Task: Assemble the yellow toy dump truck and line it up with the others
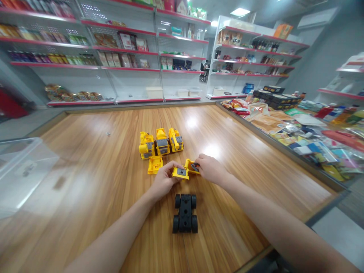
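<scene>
My left hand is closed on a yellow toy truck cab with a grey patch on it. Fingers of my right hand pinch a small dark grey part at a second yellow piece, which meets the cab; I cannot tell whether the two are joined. Nearer to me lies a black wheeled toy chassis with holes along its middle. A loose yellow truck part rests left of my hands. Beyond it stand three yellow toy trucks, side by side.
A clear plastic bin stands at the left of the wooden table. A tiny object lies far left. Packaged goods cover the surface beyond the table's right edge. Stocked shelves line the back.
</scene>
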`<state>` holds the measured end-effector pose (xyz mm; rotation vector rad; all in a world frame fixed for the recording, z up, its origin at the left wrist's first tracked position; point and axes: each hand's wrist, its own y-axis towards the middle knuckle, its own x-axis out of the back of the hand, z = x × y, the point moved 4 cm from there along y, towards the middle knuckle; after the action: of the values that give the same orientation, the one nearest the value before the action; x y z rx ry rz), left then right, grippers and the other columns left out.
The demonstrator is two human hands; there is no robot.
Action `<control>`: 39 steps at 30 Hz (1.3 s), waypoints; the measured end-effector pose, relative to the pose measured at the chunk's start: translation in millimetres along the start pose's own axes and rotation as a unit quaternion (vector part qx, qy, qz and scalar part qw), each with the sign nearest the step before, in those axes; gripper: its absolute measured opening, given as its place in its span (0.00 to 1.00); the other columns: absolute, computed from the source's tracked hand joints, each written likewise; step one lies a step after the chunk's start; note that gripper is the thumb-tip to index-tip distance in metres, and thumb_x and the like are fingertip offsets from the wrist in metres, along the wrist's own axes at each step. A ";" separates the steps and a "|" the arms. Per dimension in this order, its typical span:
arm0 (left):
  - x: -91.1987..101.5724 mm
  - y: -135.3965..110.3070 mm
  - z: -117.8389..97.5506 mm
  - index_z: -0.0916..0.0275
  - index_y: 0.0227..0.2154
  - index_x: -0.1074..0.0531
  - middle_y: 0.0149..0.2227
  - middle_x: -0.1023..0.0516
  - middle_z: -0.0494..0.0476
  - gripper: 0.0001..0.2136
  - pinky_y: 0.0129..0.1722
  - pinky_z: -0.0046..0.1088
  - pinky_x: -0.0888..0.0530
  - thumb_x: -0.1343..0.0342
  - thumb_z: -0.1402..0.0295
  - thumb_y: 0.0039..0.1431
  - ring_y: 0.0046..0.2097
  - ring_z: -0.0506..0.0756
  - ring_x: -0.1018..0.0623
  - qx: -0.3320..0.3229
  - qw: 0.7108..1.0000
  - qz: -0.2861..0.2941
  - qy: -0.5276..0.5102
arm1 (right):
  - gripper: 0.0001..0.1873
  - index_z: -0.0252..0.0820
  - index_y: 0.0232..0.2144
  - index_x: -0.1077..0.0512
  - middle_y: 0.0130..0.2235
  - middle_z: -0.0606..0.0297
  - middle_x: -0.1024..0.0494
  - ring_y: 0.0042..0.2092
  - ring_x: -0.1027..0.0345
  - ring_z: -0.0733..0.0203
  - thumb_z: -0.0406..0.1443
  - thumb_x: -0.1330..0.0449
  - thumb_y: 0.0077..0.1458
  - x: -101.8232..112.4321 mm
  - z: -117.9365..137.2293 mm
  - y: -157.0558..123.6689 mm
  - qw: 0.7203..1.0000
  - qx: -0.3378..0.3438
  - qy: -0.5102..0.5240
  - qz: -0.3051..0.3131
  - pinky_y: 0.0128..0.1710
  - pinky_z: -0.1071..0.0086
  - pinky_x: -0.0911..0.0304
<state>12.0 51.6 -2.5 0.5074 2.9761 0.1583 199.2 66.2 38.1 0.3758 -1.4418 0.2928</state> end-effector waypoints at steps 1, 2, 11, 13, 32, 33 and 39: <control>-0.4 -0.1 -0.6 0.62 0.35 0.28 0.34 0.23 0.52 0.14 0.33 0.24 0.30 0.33 0.73 0.44 0.34 0.51 0.25 -0.003 1.000 0.004 0.006 | 0.11 0.38 0.37 0.23 0.39 0.55 0.25 0.37 0.29 0.58 0.34 0.46 0.61 -0.2 -0.1 0.4 1.000 0.000 -0.001 0.001 0.35 0.69 0.42; -0.7 -0.4 -1.2 0.62 0.35 0.28 0.34 0.23 0.53 0.13 0.33 0.24 0.30 0.33 0.73 0.44 0.34 0.51 0.25 -0.004 1.000 0.007 0.010 | 0.11 0.38 0.37 0.23 0.39 0.56 0.25 0.37 0.30 0.59 0.34 0.46 0.61 -0.5 -0.2 0.7 1.000 0.002 -0.002 0.002 0.35 0.69 0.42; -0.5 -3.7 0.1 0.62 0.36 0.29 0.36 0.23 0.54 0.13 0.34 0.24 0.29 0.34 0.71 0.46 0.36 0.52 0.24 0.003 1.000 0.026 0.016 | 0.11 0.37 0.35 0.25 0.39 0.55 0.25 0.36 0.29 0.59 0.33 0.48 0.62 -6.4 0.3 3.1 1.000 -0.002 -0.018 0.000 0.32 0.69 0.43; -0.4 -4.0 0.8 0.62 0.36 0.29 0.37 0.23 0.55 0.13 0.36 0.25 0.29 0.35 0.71 0.47 0.37 0.52 0.24 -0.003 0.999 0.030 0.026 | 0.12 0.37 0.36 0.25 0.41 0.55 0.26 0.36 0.29 0.59 0.36 0.48 0.63 -6.0 0.8 2.5 1.000 -0.002 -0.024 -0.004 0.31 0.69 0.43; -1.9 -1.7 -4.2 0.62 0.39 0.28 0.40 0.24 0.55 0.13 0.42 0.27 0.30 0.43 0.81 0.50 0.41 0.53 0.25 -0.045 0.995 0.054 0.070 | 0.07 0.40 0.40 0.31 0.38 0.61 0.23 0.38 0.28 0.62 0.35 0.48 0.65 14.4 16.2 -18.5 0.954 0.104 0.201 -0.195 0.39 0.70 0.37; -1.9 -1.7 -4.5 0.62 0.39 0.28 0.40 0.25 0.55 0.14 0.42 0.27 0.31 0.43 0.82 0.50 0.41 0.53 0.26 -0.052 0.994 0.055 0.073 | 0.07 0.40 0.40 0.31 0.38 0.61 0.23 0.39 0.28 0.62 0.36 0.47 0.64 14.0 22.5 -21.3 0.948 0.129 0.216 -0.196 0.40 0.70 0.37; -2.1 -3.4 -7.1 0.62 0.40 0.28 0.37 0.27 0.54 0.15 0.41 0.27 0.32 0.46 0.83 0.50 0.40 0.53 0.27 -0.092 0.988 0.059 0.105 | 0.08 0.40 0.34 0.28 0.35 0.61 0.25 0.37 0.30 0.61 0.38 0.44 0.62 8.9 40.6 -27.3 0.936 0.155 0.253 -0.192 0.40 0.68 0.35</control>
<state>11.9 47.1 4.3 0.6809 3.0889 0.5249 174.8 24.1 48.5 0.7673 -0.7911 0.2731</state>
